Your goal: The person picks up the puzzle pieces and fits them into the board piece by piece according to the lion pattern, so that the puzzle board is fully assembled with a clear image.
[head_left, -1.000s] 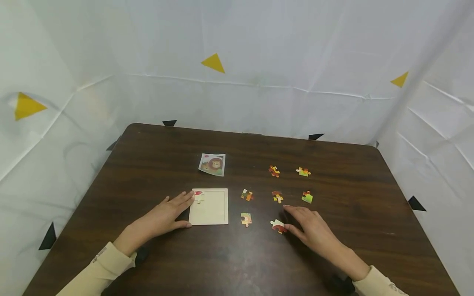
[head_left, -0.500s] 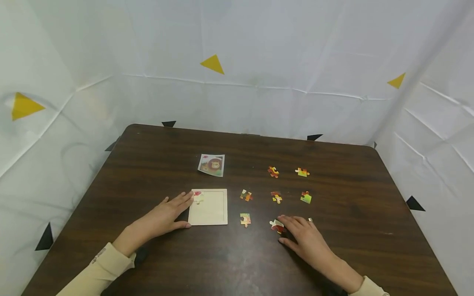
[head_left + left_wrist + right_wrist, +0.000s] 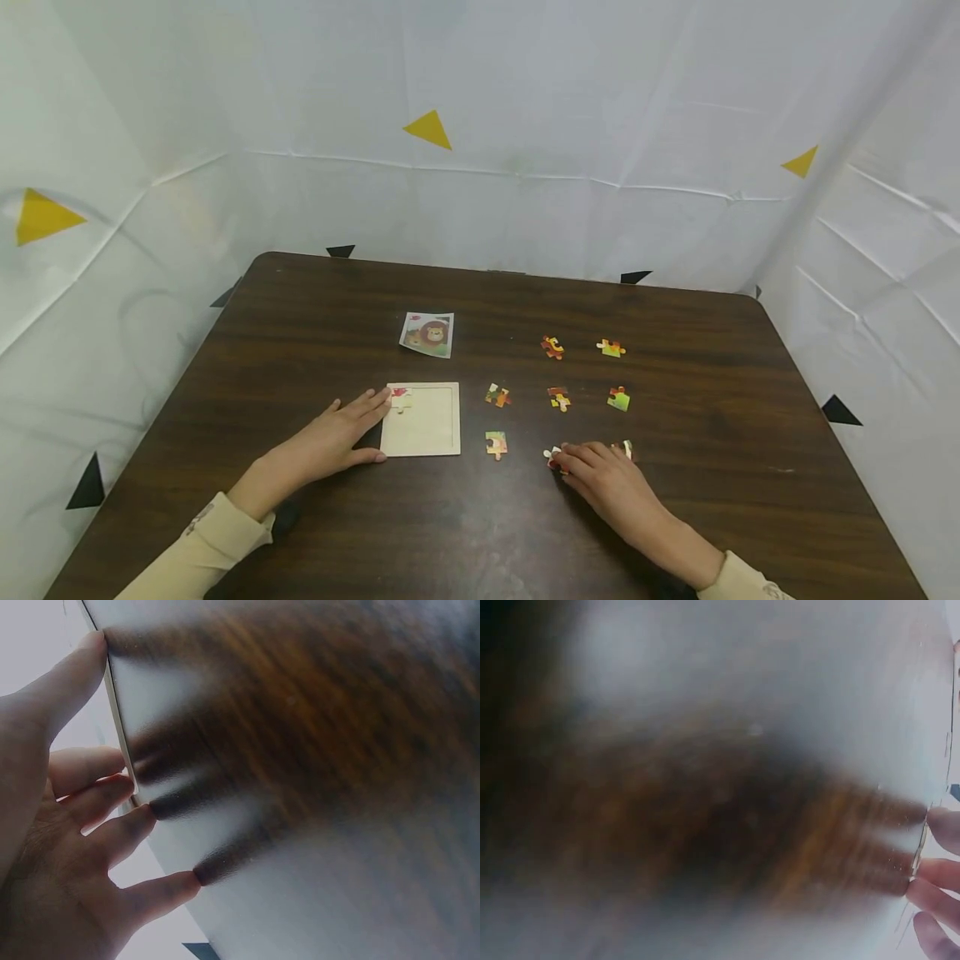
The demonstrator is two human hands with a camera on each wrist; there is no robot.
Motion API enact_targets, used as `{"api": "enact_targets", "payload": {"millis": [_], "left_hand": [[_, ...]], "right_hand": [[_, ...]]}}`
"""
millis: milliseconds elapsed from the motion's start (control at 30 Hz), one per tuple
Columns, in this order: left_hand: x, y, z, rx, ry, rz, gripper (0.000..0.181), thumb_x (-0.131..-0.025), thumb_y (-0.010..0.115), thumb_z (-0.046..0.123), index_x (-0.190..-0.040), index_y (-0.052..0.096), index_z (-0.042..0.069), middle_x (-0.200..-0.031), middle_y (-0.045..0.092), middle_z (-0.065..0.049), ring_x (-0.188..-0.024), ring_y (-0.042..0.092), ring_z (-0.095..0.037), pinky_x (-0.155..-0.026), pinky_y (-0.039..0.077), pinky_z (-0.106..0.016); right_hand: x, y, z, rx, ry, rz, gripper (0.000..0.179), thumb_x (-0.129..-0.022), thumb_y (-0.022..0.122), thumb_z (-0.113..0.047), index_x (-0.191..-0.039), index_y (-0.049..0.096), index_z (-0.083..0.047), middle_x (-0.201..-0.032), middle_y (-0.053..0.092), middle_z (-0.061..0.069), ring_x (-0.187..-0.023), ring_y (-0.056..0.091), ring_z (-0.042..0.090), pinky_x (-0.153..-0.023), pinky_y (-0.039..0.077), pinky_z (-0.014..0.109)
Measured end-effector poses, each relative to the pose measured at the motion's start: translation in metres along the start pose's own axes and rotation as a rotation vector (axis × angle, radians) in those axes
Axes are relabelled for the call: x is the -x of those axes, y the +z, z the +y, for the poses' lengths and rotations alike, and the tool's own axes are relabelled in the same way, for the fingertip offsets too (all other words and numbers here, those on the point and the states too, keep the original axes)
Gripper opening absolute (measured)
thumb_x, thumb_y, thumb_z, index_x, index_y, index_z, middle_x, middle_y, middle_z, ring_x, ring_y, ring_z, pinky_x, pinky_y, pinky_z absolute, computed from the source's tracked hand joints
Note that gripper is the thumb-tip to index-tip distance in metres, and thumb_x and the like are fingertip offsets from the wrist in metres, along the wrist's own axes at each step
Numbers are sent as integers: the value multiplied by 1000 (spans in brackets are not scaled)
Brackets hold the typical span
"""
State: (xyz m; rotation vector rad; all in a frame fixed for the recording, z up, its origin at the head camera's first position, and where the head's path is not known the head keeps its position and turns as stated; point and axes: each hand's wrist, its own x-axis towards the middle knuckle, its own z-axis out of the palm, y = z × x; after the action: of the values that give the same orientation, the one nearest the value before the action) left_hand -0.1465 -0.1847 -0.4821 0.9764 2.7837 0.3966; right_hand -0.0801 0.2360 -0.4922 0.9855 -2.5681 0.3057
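Observation:
My left hand [image 3: 326, 442] lies with its fingers spread along the left side of the pale square puzzle tray [image 3: 420, 433]. Its fingertips and thumb touch the rim, as the left wrist view [image 3: 75, 847] shows too. One white and red puzzle piece [image 3: 401, 398] sits in the tray's upper left corner. Right of the tray, my right hand [image 3: 611, 483] pinches a white and dark red puzzle piece [image 3: 552, 457] low at the tabletop; the hand covers most of it. In the right wrist view, thumb and fingers [image 3: 939, 881] meet at a thin edge.
Several loose pieces lie right of the tray, including a pale one [image 3: 496, 445] and a green one [image 3: 618, 399]. Another piece [image 3: 627, 449] is partly hidden behind the right hand. A lion picture card [image 3: 427, 335] lies beyond the tray on the dark table [image 3: 337, 317].
My right hand has moved slightly left and nearer, and its fingers have come down over the white and dark red piece. The left hand stays at the tray.

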Motion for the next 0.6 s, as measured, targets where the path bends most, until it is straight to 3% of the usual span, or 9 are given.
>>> {"api": "enact_targets", "payload": {"millis": [400,600], "left_hand": [[1,0,-1,-7,5,13,76,-87,69,42,-144,42,0,-154,30,-16,-139,31,-38,-101,30,-68],[0,1,-2,-4,5,10,75,-87,68,43,-144,42,1,-154,31,-16,-139,31,-38,-101,30,-68]], "right_hand": [[-4,0,3,3,-59,20,31,-74,81,-9,-103,71,-12,-103,70,2,-90,64,18,-66,50,35],[-10,-2,5,-46,-30,80,36,-71,83,-9,-105,73,-10,-101,72,1,-86,66,16,-62,51,33]]}}
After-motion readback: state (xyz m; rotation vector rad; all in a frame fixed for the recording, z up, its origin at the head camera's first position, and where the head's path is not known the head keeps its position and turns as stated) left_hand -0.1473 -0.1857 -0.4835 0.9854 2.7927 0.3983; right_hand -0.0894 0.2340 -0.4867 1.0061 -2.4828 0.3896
